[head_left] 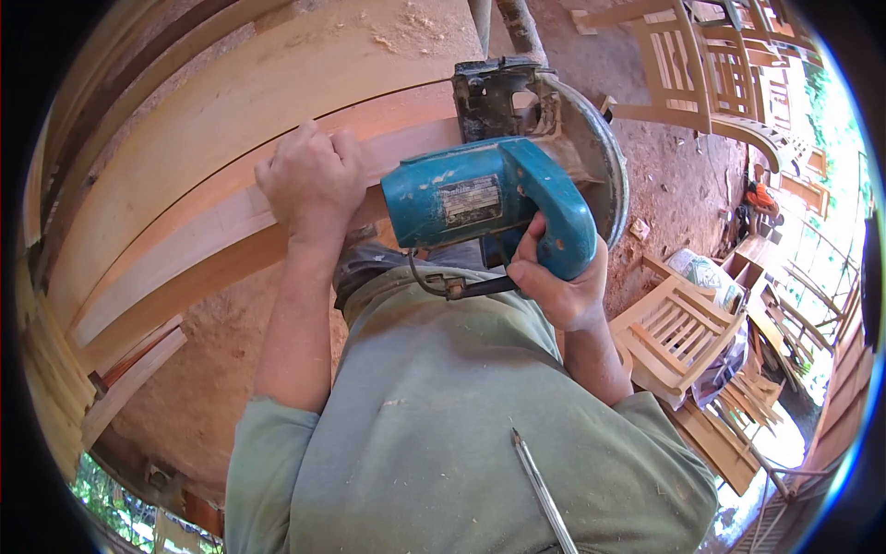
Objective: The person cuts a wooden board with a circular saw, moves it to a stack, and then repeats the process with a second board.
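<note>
A teal circular saw [452,194] with a worn label sits across the right end of a long pale wooden board [221,217]. My right hand [568,286] is wrapped round the saw's rear handle, with the thumb on the near side. The saw's round blade guard [604,157] stands at the far right of the tool; the cutting edge is hidden. My left hand [314,180] is closed on the board to the left of the saw motor, knuckles up, its fingertips out of sight. A dark cord runs from the motor under my right hand.
A wide plank [277,83] with sawdust on it lies beyond the board. Wooden chairs [678,65] stand at the upper right, and a slatted wooden piece [683,332] lies at the right among scraps. A pen [544,489] shows against my green shirt.
</note>
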Demonstrator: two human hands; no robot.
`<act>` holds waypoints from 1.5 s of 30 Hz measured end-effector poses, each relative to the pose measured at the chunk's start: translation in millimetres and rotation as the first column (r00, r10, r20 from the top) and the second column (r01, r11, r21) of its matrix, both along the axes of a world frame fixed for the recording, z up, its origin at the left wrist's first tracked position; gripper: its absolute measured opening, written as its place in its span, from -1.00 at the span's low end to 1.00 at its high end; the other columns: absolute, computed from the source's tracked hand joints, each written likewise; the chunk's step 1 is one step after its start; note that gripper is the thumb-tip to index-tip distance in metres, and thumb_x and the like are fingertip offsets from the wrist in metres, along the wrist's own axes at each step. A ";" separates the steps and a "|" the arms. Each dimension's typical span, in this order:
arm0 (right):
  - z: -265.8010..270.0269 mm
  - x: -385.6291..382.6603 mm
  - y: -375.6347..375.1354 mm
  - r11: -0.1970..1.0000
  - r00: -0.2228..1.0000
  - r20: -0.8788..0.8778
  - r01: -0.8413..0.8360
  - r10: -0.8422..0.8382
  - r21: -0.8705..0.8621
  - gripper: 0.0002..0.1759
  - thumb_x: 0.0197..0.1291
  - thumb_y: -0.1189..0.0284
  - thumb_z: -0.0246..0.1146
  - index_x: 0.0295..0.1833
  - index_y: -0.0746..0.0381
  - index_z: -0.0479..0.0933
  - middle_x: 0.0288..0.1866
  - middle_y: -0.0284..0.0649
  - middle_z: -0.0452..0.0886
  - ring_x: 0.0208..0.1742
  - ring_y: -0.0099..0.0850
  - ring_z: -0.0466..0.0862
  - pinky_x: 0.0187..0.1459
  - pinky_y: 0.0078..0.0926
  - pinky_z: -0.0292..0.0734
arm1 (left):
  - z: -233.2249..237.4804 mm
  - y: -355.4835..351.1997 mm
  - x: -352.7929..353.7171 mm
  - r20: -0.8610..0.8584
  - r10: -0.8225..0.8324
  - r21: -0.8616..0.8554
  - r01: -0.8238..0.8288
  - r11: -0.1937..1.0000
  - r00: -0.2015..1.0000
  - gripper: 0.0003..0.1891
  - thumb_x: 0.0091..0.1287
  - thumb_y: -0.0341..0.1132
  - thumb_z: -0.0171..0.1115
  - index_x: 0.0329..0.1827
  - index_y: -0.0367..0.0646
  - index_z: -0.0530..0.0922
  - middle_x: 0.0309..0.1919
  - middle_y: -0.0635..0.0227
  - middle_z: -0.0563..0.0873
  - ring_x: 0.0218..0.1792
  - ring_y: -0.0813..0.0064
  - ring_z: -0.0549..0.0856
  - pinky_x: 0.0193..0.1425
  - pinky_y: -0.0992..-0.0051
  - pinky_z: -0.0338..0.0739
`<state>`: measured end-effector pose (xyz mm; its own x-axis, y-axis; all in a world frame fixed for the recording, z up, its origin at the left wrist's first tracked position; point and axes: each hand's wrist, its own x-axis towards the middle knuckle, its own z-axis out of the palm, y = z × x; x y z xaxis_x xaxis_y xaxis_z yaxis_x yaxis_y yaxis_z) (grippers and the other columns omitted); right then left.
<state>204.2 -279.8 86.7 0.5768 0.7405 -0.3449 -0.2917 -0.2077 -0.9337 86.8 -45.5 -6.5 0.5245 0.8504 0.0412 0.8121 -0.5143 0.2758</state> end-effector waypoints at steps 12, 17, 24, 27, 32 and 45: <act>-5.4 3.6 -2.7 0.999 0.998 0.047 -0.040 0.041 -0.017 -0.54 0.01 0.75 0.37 0.05 0.37 0.41 -0.39 -0.31 0.54 -0.38 -0.62 0.51 -0.33 -0.62 0.42 | 2.1 -4.6 0.0 -0.018 0.010 -0.017 -0.010 1.000 1.000 -0.65 0.32 -0.14 0.02 -0.42 -0.22 0.64 -0.38 0.13 0.72 -0.21 0.12 0.69 -0.01 0.10 0.39; -10.1 5.2 1.8 0.999 0.996 0.079 -0.032 0.031 0.018 -0.60 0.05 0.68 0.40 0.00 0.31 0.43 -0.42 -0.40 0.52 -0.39 -0.70 0.48 -0.35 -0.66 0.40 | 5.0 -3.5 0.4 -0.016 -0.013 -0.011 0.013 1.000 1.000 -0.64 0.32 -0.14 0.01 -0.42 -0.21 0.65 -0.35 0.14 0.72 -0.19 0.12 0.69 0.00 0.09 0.39; -7.5 12.5 10.2 0.998 0.992 0.113 -0.054 0.056 -0.017 -0.60 0.04 0.65 0.42 -0.01 0.29 0.45 -0.39 -0.41 0.52 -0.36 -0.69 0.48 -0.29 -0.64 0.42 | 2.2 -0.9 1.0 -0.029 -0.014 -0.023 0.013 1.000 0.999 -0.65 0.30 -0.15 0.01 -0.45 -0.20 0.64 -0.35 0.14 0.72 -0.20 0.11 0.69 -0.03 0.12 0.39; -6.6 15.1 12.5 0.998 0.994 0.097 -0.053 0.056 -0.034 -0.61 0.03 0.63 0.43 -0.03 0.28 0.46 -0.38 -0.42 0.52 -0.34 -0.68 0.48 -0.27 -0.63 0.43 | -1.1 -1.1 0.5 -0.037 -0.003 -0.014 0.003 1.000 0.999 -0.66 0.29 -0.15 0.01 -0.46 -0.19 0.63 -0.35 0.14 0.72 -0.21 0.11 0.69 -0.04 0.12 0.40; -6.5 23.8 29.6 0.998 0.993 0.105 -0.044 0.049 -0.047 -0.64 0.04 0.60 0.44 -0.05 0.28 0.48 -0.36 -0.43 0.52 -0.33 -0.68 0.48 -0.26 -0.62 0.43 | -3.2 -1.5 1.9 -0.011 -0.010 0.007 0.010 1.000 1.000 -0.64 0.28 -0.16 0.00 -0.47 -0.21 0.66 -0.38 0.13 0.72 -0.23 0.09 0.69 -0.03 0.11 0.41; 22.1 14.0 -85.3 0.943 0.945 0.312 0.188 -0.098 -0.274 -0.60 0.04 0.60 0.39 0.06 0.35 0.60 -0.17 -0.27 0.69 -0.11 -0.52 0.63 -0.01 -0.48 0.55 | -19.4 14.3 4.2 -0.018 0.122 0.058 -0.120 0.991 0.992 -0.63 0.27 -0.17 0.02 -0.48 -0.26 0.67 -0.34 0.04 0.76 -0.24 0.00 0.73 -0.03 0.06 0.53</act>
<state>218.2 -365.0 108.8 0.7767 0.5322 -0.3368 -0.0656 -0.4634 -0.8837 91.0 -31.2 -25.9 0.4193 0.9042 0.0815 0.8747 -0.4264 0.2306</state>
